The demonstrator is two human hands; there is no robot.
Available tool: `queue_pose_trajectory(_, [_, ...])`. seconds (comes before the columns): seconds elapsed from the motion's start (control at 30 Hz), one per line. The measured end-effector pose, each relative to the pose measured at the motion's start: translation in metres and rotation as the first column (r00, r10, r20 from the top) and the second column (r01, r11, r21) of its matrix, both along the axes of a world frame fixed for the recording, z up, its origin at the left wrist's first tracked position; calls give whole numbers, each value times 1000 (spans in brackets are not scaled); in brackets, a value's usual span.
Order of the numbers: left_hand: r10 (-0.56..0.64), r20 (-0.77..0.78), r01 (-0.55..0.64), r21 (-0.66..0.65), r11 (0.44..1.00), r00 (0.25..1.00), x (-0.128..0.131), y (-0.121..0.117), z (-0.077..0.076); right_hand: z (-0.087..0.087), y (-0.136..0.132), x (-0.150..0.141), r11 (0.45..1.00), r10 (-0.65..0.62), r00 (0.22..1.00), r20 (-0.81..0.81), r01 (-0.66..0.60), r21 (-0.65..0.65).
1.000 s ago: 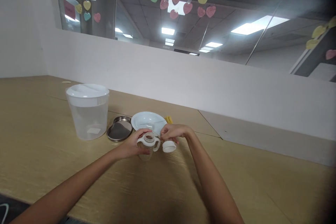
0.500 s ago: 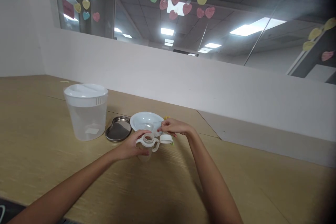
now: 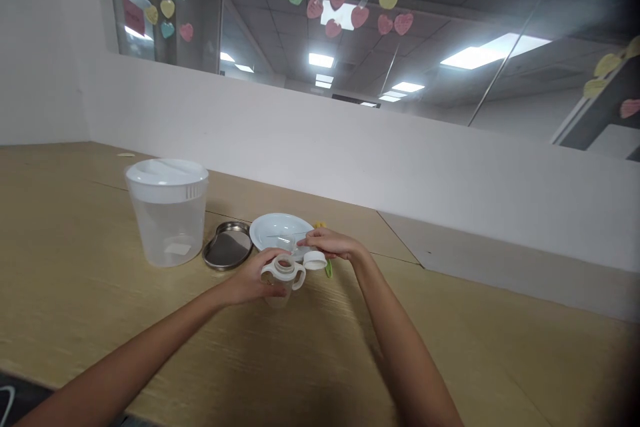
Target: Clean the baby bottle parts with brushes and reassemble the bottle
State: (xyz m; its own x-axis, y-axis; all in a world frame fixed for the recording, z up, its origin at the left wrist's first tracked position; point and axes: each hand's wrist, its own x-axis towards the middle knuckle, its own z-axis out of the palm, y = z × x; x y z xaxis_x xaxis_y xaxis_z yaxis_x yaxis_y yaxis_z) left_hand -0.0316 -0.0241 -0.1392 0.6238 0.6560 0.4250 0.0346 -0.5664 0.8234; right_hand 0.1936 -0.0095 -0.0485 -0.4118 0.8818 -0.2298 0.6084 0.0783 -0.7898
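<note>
My left hand (image 3: 253, 278) is wrapped round a see-through baby cup (image 3: 280, 295) with a white two-handled collar, its round mouth uncovered and facing up. Just right of the cup, my right hand (image 3: 329, 242) grips a white cup lid (image 3: 315, 261), tilted and apart from the cup mouth. Its fingertips partly hide how it is gripped. Behind both hands lies a pale blue-white bowl (image 3: 267, 225). A clear plastic piece (image 3: 287, 241) shows at the bowl's near side, partly covered by my left hand.
A steel kidney dish (image 3: 227, 247) lies left of the bowl. Farther left stands a translucent lidded bucket (image 3: 167, 213). Small green (image 3: 329, 269) and yellow (image 3: 321, 224) things show beside my right hand. A white wall (image 3: 280, 127) bounds the wooden table's far side.
My right hand has tilted the white lid and raised it slightly, showing more of the green thing below. My left hand keeps hold of the cup, and the view has shifted slightly.
</note>
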Motion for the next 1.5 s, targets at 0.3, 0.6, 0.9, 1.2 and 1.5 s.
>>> queue_pose_trajectory(0.3, [-5, -1, 5, -46, 999, 1000, 1, -1, -1, 6, -5, -5, 997, -70, 994, -86, 71, 5])
queue_pose_trajectory(0.6, [19, 144, -9, -76, 997, 989, -1, -1, 14, 15, -8, -18, 917, -277, 897, -344, 353, 183])
queue_pose_trajectory(0.9, [129, 332, -121, -44, 992, 934, 23, -1, 82, 45, -42, -54, 789, -165, 777, -608, 474, 391])
queue_pose_trajectory(1.2, [211, 183, -259, 298, 919, 960, 15, 14, 132, 76, -53, -52, 790, -194, 838, -511, 442, 425])
queue_pose_trajectory(1.5, [218, 152, -255, 294, 921, 964, 19, 11, 134, 66, -50, -61, 567, -340, 819, -463, 571, 594])
